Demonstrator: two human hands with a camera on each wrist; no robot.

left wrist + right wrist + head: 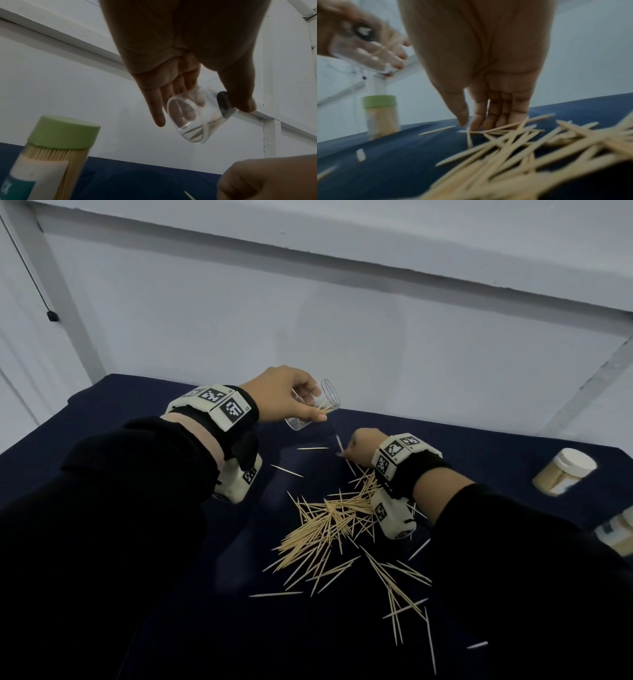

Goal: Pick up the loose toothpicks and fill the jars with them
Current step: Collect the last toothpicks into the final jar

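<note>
The left hand [286, 395] is raised above the tabletop [171, 628], fingers and thumb curled around a clear jar [315, 405] held tilted. The right hand [361, 447] is lower — reaching down, thumb and fingertips [477, 121] pinching a toothpick [339, 445]. Both forearms wear dark sleeves [137, 491] and strapped wrist units [219, 405].

The desk [144, 594] is viewed from above by the head camera, facing its far edge. Each wrist view is taken low and close, facing the far wall. A green-lidded jar [56, 152] is shared by both wrist views.
</note>
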